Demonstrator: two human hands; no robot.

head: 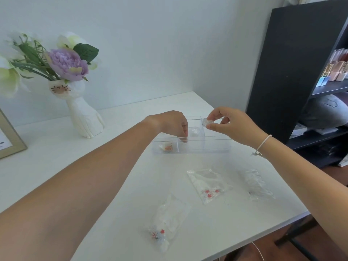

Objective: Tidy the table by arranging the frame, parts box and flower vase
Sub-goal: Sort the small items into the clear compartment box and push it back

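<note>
A clear plastic parts box [216, 146] with several compartments lies on the white table [56, 147]. My left hand [172, 124] rests on its front wall, fingers pinching the edge. My right hand [228, 125] hovers above the box's right part and grips a small clear packet [206, 121] between thumb and fingers. One compartment holds an orange-flecked packet [166, 147], another a clear packet [194, 132]. A white cat-faced flower vase [84, 113] with purple and white flowers stands at the back left. A gold frame [11, 136] shows at the left edge.
Three clear bags lie on the near table: one with red flowers [208, 185], one with red and blue bits [165, 221], one plain [257, 184]. A black shelf unit [293, 72] stands to the right, close to the table's edge.
</note>
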